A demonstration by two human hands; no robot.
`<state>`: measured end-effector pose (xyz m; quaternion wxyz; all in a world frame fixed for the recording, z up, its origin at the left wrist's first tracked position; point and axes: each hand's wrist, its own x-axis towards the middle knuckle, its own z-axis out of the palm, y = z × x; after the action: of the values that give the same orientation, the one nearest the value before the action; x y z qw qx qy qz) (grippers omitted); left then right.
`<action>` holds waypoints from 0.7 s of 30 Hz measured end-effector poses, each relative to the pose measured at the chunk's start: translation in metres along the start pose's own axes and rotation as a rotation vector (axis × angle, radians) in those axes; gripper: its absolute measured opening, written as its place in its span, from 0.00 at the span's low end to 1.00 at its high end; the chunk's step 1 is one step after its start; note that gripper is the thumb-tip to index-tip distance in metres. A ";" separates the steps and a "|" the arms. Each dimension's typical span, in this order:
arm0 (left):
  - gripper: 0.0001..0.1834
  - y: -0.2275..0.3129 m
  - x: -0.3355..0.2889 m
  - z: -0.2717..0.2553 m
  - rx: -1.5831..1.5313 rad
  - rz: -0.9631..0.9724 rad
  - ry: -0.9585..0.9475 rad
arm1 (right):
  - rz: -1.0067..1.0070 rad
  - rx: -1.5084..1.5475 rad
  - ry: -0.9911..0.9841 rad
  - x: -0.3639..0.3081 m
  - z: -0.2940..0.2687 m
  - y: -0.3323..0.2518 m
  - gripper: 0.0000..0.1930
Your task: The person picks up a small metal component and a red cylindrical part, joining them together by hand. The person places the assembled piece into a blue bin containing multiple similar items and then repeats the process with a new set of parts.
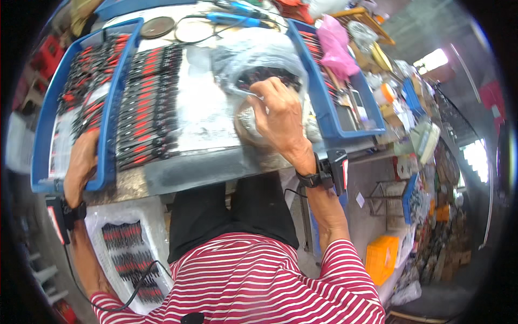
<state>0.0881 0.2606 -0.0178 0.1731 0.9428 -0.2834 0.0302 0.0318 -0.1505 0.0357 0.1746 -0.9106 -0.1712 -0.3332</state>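
Observation:
My left hand [82,156] reaches into the left blue tray [110,146], at the near end of a heap of slim black-and-red pen-like parts [94,70]. Its fingertips are hidden there, so their grip does not show. My right hand [278,116] is at the near edge of a clear plastic bag [229,62], which holds small dark parts [270,75]. Its fingers are curled toward the thumb; whatever they pinch is too blurred to make out. Between the hands lies a long stack of the black-and-red parts [145,102], set side by side in rows.
Another blue tray [337,127] on the right holds similar parts and a pink bag [337,46]. Behind the clear bag lie a blue-handled corded tool [237,20] and a round dark disc [157,27]. Below the table's left edge, a white lined container [100,227] holds more parts.

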 end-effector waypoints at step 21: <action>0.21 0.025 0.003 -0.018 -0.184 -0.268 -0.060 | 0.449 -0.460 -0.371 -0.062 -0.102 0.217 0.09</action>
<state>0.0782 0.2457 0.0074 0.2526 0.9528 -0.1618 -0.0474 0.0240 -0.3974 0.0227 -0.0001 -0.9858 0.0837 -0.1454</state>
